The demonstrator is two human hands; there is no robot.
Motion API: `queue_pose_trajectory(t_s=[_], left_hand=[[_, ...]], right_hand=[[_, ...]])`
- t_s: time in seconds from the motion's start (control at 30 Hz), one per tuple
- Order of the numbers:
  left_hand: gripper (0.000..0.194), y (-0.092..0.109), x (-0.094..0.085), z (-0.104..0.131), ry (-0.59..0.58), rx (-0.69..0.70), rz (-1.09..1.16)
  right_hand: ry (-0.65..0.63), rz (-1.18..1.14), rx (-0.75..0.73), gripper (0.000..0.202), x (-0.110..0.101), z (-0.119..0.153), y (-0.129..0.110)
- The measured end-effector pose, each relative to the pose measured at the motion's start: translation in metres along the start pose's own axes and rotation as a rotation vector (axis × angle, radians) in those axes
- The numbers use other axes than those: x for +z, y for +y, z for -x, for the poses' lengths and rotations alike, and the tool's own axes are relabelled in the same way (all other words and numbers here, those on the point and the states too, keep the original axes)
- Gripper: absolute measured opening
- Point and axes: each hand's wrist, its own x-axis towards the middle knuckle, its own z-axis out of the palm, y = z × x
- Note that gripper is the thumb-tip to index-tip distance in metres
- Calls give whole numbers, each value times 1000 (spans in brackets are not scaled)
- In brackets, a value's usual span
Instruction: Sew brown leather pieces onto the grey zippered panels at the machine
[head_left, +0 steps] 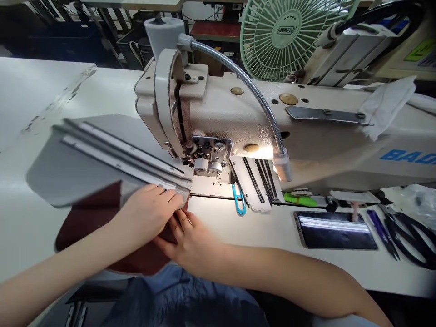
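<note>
The gray striped piece (102,159) is pressed flat under the left hand (151,211), left of the sewing machine (218,113). The dark red piece (136,254) beneath is pinched at its edge by the right hand's (194,245) nearly closed fingers.

Sewing workshop, by the look of it. Industrial sewing machine (221,109) takes up the middle of a white worktable (218,227), its metal gooseneck lamp (252,84) lit beside the needle area. Paint on the tabletop worn through in patches, left side. Trade tools on the right: black-handled scissors (407,234), small blue thread snips (239,200), purple-handled tweezers or similar (383,234). Cut grey material (85,168) and dark red material (136,259) on the table. Green fan (289,34) behind the machine. Further back, more tables and metal frames, closely set.
</note>
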Motion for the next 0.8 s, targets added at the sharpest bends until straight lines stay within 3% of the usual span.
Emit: queue_pose_trajectory(t_s=[0.17, 0.3, 0.47, 0.8], left_hand=[[62, 0, 31, -19, 66, -173, 132], [59, -5, 35, -26, 46, -145, 130], [59, -8, 37, -33, 156, -84, 102], [56, -8, 42, -30, 182, -44, 78]], right_hand=[[-26, -25, 6, 43, 0, -2, 1], [-57, -54, 13, 44, -2, -5, 6], [-65, -35, 14, 43, -3, -8, 16], [-3, 9, 12, 44, -2, -5, 20]])
